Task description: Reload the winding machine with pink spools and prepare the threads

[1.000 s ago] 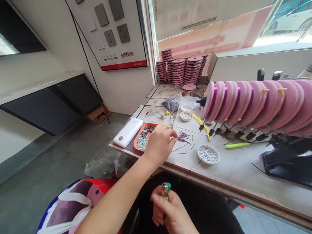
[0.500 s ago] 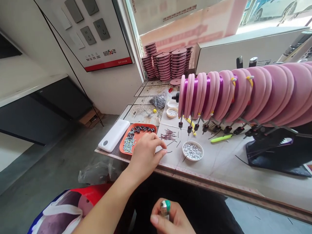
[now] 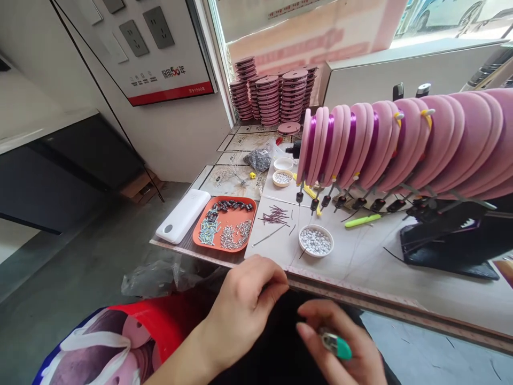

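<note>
Left hand [image 3: 247, 306] pinched, contents unclear; right hand [image 3: 361, 350] curls around lighter [image 3: 337, 345].

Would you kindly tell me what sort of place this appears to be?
Probably a small workshop, judging by the pink spools, the orange tray of small parts and the stacked pink discs.

Looks like a small workshop in a shop-like room, judging by pink reels [image 3: 444, 144] lined up on a stand [image 3: 449, 259] over the worktop [image 3: 368, 254], more stacked reels [image 3: 267, 101] near the window [image 3: 360, 32], a tray [image 3: 229, 216] and a bowl [image 3: 316, 255] of small parts [image 3: 209, 232], and a wall board [image 3: 152, 56] displaying sockets [image 3: 159, 27].
</note>
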A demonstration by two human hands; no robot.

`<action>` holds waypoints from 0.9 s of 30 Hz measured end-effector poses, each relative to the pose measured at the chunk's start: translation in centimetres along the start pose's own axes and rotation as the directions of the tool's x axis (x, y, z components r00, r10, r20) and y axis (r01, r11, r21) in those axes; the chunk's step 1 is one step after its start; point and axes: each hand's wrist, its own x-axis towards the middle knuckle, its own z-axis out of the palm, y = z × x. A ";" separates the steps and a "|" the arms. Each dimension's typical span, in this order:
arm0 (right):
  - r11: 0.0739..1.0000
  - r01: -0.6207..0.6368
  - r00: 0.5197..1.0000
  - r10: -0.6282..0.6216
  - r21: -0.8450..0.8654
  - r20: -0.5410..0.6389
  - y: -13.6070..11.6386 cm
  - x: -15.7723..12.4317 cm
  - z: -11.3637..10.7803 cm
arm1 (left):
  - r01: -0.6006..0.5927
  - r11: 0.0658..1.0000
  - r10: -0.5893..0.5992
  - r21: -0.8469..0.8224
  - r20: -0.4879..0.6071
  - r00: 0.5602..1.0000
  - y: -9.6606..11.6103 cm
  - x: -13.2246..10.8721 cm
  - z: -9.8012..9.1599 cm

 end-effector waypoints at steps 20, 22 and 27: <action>0.369 0.502 0.731 -0.664 -0.782 0.156 -1.0 3.5 -4.8 | -0.112 0.989 0.133 0.097 -0.239 0.962 -0.7 -0.6 3.7; 0.340 0.497 0.736 -0.652 -0.799 0.181 -1.0 3.7 -5.0 | -0.160 0.972 0.193 0.173 -0.193 0.962 -1.1 -1.5 4.8; 0.302 0.497 0.754 -0.615 -0.814 0.232 -0.7 4.0 -5.0 | -0.224 0.911 0.251 0.345 -0.034 0.967 -1.9 -2.8 7.3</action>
